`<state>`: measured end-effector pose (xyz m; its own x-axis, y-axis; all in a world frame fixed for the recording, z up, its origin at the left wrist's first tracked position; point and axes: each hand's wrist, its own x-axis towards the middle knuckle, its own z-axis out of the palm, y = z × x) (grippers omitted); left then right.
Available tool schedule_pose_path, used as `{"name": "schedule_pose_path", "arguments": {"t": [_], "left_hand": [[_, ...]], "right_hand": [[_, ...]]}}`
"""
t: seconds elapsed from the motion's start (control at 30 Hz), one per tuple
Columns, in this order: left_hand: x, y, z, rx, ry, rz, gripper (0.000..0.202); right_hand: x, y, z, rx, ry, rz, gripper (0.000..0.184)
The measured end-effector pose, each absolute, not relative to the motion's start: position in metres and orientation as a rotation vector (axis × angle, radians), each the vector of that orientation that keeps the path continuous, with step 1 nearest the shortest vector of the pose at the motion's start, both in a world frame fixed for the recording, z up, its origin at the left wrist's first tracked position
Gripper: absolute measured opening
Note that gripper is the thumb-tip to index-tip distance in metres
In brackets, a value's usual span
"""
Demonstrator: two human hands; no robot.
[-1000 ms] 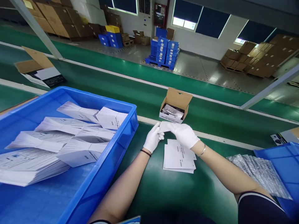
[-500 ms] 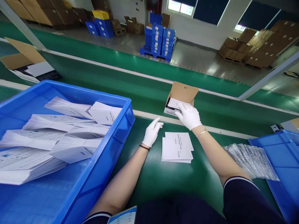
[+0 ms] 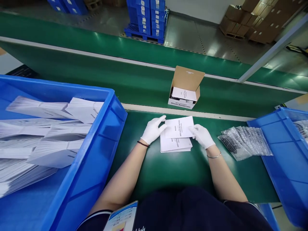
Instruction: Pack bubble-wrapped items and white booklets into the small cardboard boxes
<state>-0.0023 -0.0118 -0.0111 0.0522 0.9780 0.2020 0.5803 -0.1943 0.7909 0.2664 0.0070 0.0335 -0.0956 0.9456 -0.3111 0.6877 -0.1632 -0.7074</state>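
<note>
My right hand [image 3: 202, 135], in a white glove, pinches the right edge of a white printed booklet [image 3: 179, 126], raised slightly over a small stack of like booklets [image 3: 175, 146] on the green bench. My left hand [image 3: 153, 129], also gloved, is at the booklet's left edge, thumb and forefinger apart; whether it touches the paper is hard to tell. Beyond them stands an open carton [image 3: 183, 103] with its brown lid raised. Another white booklet [image 3: 184, 93] lies on top inside it, covering most of what is below.
On the left, a large blue bin [image 3: 96, 154] holds many banded booklet bundles [image 3: 55, 144]. Several clear bubble bags [image 3: 245, 141] lie on the bench at right, against a second blue bin [image 3: 288, 166]. A white strip [image 3: 149, 109] runs along the bench behind my hands.
My right hand has left the carton, where a booklet now lies in view, and come back to take a booklet from the stack. My left hand has come to its left edge. The view has tilted down.
</note>
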Motion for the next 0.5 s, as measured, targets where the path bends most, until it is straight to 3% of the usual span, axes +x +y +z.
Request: {"name": "schedule_pose_path", "arguments": {"t": [0.17,0.27,0.43,0.5], "left_hand": [[0.002,-0.018,-0.004,1.264,1.166,1.211,0.094],[0.004,-0.019,-0.002,1.147,1.15,1.207,0.104],[-0.006,-0.012,-0.004,0.831,1.113,1.522,0.066],[-0.009,-0.009,-0.002,0.7,1.004,1.634,0.056]], "right_hand": [[0.263,-0.007,0.045,-1.727,-1.627,1.043,0.029],[0.255,-0.018,0.048,-1.685,-1.75,0.988,0.026],[0.31,-0.021,0.067,-1.875,-2.032,0.379,0.019],[0.35,-0.024,0.076,-2.139,-1.996,0.069,0.026]]}}
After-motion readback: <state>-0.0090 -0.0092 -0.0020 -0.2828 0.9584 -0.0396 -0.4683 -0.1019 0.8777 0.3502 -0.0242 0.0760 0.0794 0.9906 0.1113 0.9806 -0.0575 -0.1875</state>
